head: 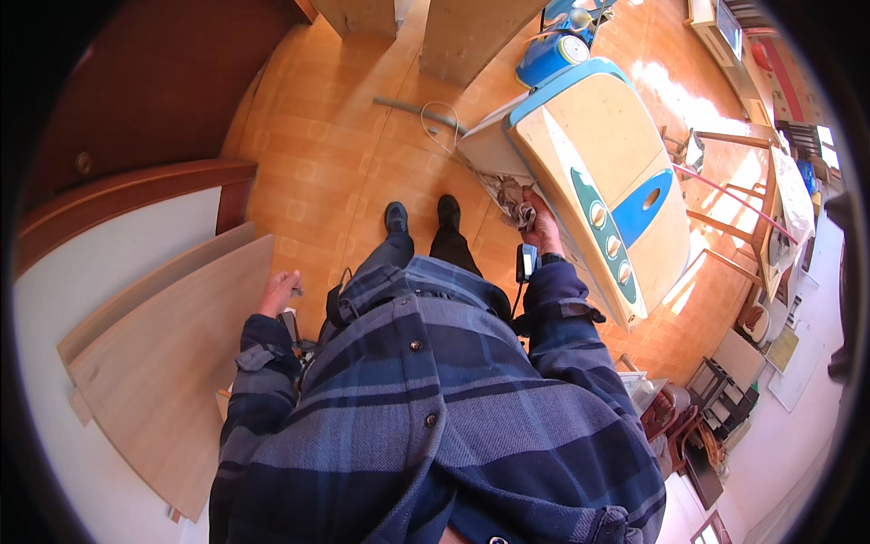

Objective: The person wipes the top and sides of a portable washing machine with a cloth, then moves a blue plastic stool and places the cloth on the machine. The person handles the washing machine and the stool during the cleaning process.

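My right hand (pixel 542 223) grips a crumpled, dirty cloth (pixel 513 198) against the near side of a twin-tub washing machine (pixel 584 129). The machine has a cream lid with blue trim and a green control panel (pixel 598 224) bearing three knobs. A small dark device on a cable (pixel 525 262) sits at my right wrist. My left hand (pixel 277 294) hangs at my left side with its fingers curled. Something small and greyish shows by those fingertips, too small to name. Close beside that hand lean wooden boards (pixel 177 360).
A grey drain hose (pixel 414 107) and a thin white cord lie on the tiled floor (pixel 319 136) behind the machine. Beyond it stands a blue canister (pixel 550 58). Wooden panels (pixel 476 34) rise ahead. At right are a wooden-framed table (pixel 761 211) and piled household items.
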The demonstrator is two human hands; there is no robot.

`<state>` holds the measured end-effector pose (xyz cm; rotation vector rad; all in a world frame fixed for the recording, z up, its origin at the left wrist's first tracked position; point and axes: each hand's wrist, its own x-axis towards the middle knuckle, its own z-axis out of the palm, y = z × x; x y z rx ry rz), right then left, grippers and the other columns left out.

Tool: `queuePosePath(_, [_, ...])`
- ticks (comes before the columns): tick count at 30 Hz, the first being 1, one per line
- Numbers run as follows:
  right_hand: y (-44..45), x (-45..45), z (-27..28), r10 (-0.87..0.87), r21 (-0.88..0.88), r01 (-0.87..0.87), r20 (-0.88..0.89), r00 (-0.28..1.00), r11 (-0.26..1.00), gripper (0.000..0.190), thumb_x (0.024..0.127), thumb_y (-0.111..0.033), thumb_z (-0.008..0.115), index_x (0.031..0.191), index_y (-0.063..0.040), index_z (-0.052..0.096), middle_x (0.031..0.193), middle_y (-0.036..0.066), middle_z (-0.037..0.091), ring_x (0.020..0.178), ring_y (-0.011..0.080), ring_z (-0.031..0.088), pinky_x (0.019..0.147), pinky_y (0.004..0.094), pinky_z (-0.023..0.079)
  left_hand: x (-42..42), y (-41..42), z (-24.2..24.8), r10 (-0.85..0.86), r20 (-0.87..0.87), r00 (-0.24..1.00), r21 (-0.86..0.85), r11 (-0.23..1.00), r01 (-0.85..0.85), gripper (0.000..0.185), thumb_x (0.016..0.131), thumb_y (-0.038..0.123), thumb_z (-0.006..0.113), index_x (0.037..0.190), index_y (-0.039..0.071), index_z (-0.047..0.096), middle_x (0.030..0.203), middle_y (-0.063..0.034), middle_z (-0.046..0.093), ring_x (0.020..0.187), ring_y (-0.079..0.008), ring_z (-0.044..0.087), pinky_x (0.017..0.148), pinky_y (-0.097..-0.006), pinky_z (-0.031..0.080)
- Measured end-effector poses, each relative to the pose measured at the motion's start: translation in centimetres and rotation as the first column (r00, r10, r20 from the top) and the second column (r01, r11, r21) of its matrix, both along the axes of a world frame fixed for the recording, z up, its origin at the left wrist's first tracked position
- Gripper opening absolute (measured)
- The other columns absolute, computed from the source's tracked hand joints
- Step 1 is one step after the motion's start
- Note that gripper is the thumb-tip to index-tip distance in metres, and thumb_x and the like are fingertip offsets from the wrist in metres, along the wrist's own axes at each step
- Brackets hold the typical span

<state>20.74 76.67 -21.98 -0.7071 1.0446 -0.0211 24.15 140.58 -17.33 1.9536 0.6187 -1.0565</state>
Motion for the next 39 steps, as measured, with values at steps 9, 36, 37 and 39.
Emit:
queuePosePath(9, [0.7, -0.6, 2.0, -0.219, 0.217, 0.178, 0.184, 0.958, 0.96, 0.043, 0.095, -0.025, 0.081, 0.132, -0.008, 0.067, 0.124, 0.011, 0.074, 0.109, 0.0275, 0.073, 0.089, 0.0442, 0.062, -0.2, 0.5, -0.9, -0.029, -0.007, 1.0, 0.003, 1.0, 0.029, 0.043, 0.101, 0.043, 0.068, 0.096, 0.001, 0.071, 0.093, -0.0064, 0.075, 0.088, -0.0153, 0.067, 0.085, -0.0319, 0.051])
queuePosePath(36, [1.3, 3.6, 3.4, 0.45, -0.57, -0.436, -0.127, 0.884, 0.696, 0.02, 0.087, -0.016, 0.076, 0.095, 0.002, 0.08, 0.084, 0.005, 0.075, 0.076, 0.0123, 0.066, 0.073, 0.029, 0.054, 1.6, 0.3, -0.6, -0.085, 0.023, 0.996, 0.027, 0.996, 0.084, 0.044, 0.102, 0.047, 0.066, 0.091, 0.005, 0.071, 0.088, -0.0034, 0.073, 0.078, -0.0123, 0.062, 0.072, -0.0311, 0.048])
queuePosePath(37, [1.2, 3.6, 3.6, 0.469, -0.564, -0.46, -0.142, 0.872, 0.685, 0.02, 0.087, -0.016, 0.075, 0.095, 0.002, 0.08, 0.083, 0.005, 0.075, 0.076, 0.0121, 0.066, 0.073, 0.0291, 0.054, 1.6, 0.3, -0.7, -0.11, 0.022, 0.994, 0.046, 0.993, 0.109, 0.044, 0.102, 0.047, 0.066, 0.091, 0.005, 0.071, 0.088, -0.0038, 0.073, 0.078, -0.0124, 0.062, 0.072, -0.0312, 0.048])
queuePosePath(39, [0.9, 3.5, 3.9, 0.534, -0.578, -0.548, -0.217, 0.817, 0.604, 0.021, 0.088, -0.017, 0.075, 0.096, 0.002, 0.08, 0.084, 0.005, 0.075, 0.077, 0.0118, 0.066, 0.073, 0.0295, 0.054, 1.7, 0.4, -0.9, -0.128, -0.027, 0.991, 0.015, 0.992, 0.128, 0.042, 0.102, 0.052, 0.064, 0.099, 0.011, 0.069, 0.096, -0.0005, 0.072, 0.089, -0.0133, 0.062, 0.079, -0.0358, 0.048])
